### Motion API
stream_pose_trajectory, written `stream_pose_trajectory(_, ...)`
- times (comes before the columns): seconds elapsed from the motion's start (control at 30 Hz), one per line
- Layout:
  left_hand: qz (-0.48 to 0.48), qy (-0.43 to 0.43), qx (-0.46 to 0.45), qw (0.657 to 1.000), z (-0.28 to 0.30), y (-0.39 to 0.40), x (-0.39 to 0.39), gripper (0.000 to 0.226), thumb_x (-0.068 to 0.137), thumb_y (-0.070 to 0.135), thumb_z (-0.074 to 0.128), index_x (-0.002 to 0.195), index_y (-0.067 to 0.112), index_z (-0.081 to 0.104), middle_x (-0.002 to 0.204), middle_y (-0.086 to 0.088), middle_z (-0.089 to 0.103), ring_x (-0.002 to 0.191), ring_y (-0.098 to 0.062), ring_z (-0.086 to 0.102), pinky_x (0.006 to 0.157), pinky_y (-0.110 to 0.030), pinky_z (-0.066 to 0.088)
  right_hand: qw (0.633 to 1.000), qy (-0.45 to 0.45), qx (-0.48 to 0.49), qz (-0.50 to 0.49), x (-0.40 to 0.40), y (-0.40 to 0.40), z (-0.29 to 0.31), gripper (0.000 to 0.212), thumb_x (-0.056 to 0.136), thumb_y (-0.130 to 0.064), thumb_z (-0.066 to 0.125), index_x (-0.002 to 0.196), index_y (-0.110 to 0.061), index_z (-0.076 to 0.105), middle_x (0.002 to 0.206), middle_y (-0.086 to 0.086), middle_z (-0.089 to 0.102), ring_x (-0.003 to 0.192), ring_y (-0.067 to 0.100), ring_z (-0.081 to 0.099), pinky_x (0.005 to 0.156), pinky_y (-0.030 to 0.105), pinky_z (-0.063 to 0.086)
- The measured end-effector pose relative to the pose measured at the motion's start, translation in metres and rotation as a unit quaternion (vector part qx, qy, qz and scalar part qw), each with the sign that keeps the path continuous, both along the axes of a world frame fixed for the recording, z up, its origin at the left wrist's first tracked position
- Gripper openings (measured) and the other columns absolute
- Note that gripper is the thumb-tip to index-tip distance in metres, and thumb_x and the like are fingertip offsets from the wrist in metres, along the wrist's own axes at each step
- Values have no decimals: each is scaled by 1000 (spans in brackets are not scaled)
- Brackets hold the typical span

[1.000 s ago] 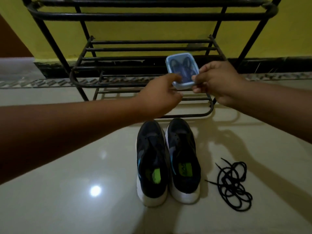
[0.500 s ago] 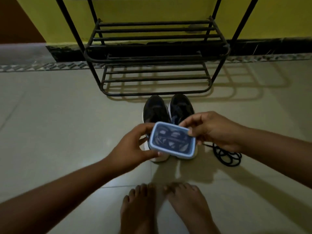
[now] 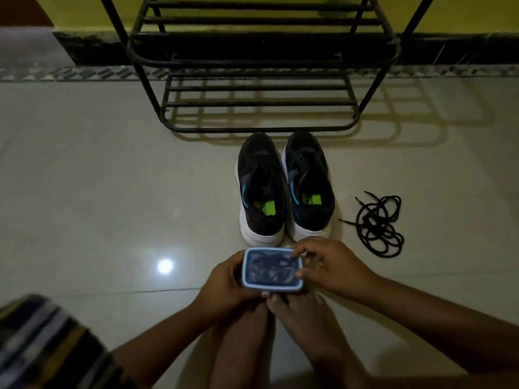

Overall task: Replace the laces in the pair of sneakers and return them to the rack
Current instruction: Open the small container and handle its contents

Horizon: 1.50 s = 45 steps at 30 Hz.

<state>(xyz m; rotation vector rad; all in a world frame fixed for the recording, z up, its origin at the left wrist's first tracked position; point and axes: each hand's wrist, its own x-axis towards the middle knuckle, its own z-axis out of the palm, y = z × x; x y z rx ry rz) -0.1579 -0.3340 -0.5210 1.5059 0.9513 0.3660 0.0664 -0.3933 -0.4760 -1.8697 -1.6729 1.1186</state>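
My left hand (image 3: 224, 284) curls round the left end of a small blue-rimmed box (image 3: 271, 269), and my right hand (image 3: 328, 265) pinches its right edge. Just beyond it the sneakers (image 3: 283, 189) stand together on the floor (image 3: 112, 192) before the rack (image 3: 261, 66), loose black laces (image 3: 377, 224) at right.

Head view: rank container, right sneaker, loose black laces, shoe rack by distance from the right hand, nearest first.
From the right hand:
1. Blue-rimmed container: held in its grip, lid on, at the hand's left.
2. Right sneaker: on the floor just beyond the hand.
3. Loose black laces: on the floor to the sneaker's right, farther out.
4. Shoe rack: farthest, against the wall.
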Motion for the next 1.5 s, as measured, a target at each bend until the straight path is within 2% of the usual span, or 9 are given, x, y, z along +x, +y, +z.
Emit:
stream_pose_trajectory(0.07, 0, 8, 6, 1000, -7, 4, 2, 68, 62, 19, 88, 123, 21, 57, 114, 8, 68, 103, -7, 65, 87, -23, 52, 996, -62, 16, 68, 6, 1, -5, 42, 74, -30, 76, 113, -21, 64, 121, -2, 60, 105, 6, 56, 85, 11, 41)
stream_pose_trajectory(0.17, -12, 32, 41, 999, -16, 8, 3, 68, 59, 32, 88, 119, 32, 57, 113, 12, 66, 104, -2, 61, 91, -22, 50, 971, -151, 21, 183, 10, 0, -8, 64, 72, -41, 76, 128, -17, 57, 141, -2, 47, 127, 13, 42, 102, 21, 32)
stream_pose_trajectory(0.33, -35, 72, 116, 990, -17, 8, 6, 63, 55, 54, 82, 111, 48, 52, 109, 24, 59, 102, 8, 53, 89, -11, 42, 912, -287, 79, 281, 6, -3, -15, 61, 44, -49, 86, 97, -23, 72, 113, -1, 68, 102, 16, 66, 78, 27, 54)
stream_pose_trajectory(0.53, -27, 63, 144, 987, -22, 8, 4, 62, 55, 58, 79, 109, 50, 52, 106, 27, 58, 101, 8, 52, 86, -8, 41, 887, -310, 98, 329, 1, -1, -13, 50, 55, -46, 82, 96, -19, 73, 108, 5, 70, 96, 19, 68, 73, 28, 56)
stream_pose_trajectory(0.67, -3, 49, 145, 988, -20, 5, 6, 61, 53, 59, 78, 108, 49, 53, 103, 29, 61, 101, 9, 54, 84, -4, 39, 853, -378, 100, 347, -3, 3, -15, 31, 70, -35, 61, 89, -14, 72, 103, 13, 71, 90, 22, 70, 69, 29, 57)
stream_pose_trajectory(0.9, 39, 6, 132, 990, -22, -4, 9, 58, 58, 43, 83, 110, 42, 57, 111, 32, 61, 101, 6, 58, 84, -4, 39, 845, -400, 72, 347, -11, 2, -22, 42, 52, -28, 86, 85, -6, 71, 100, 22, 70, 84, 26, 71, 53, 29, 57)
stream_pose_trajectory(1.1, 48, 12, 132, 990, -27, -7, 11, 59, 58, 41, 85, 111, 38, 59, 105, 25, 65, 102, 5, 57, 85, -5, 39, 846, -361, 8, 394, -11, 17, 0, 41, 93, -18, 43, 131, -2, 41, 145, 24, 35, 121, 34, 49, 96, 43, 46)
stream_pose_trajectory(1.33, 55, 52, 160, 984, -30, -10, 12, 58, 57, 54, 81, 108, 47, 53, 102, 20, 61, 98, 2, 55, 84, -9, 39, 880, -373, 64, 287, -47, 18, 6, 64, 90, -50, 50, 139, -11, 32, 131, 16, 46, 109, 32, 53, 84, 38, 46)
stream_pose_trajectory(1.5, 61, 63, 161, 983, -36, -12, 11, 56, 58, 51, 75, 108, 49, 50, 105, 26, 57, 102, 1, 52, 88, -13, 40, 858, -408, 113, 292, -58, 20, -9, 51, 53, -54, 80, 84, -14, 71, 73, 5, 68, 52, 17, 60, 44, 24, 46)
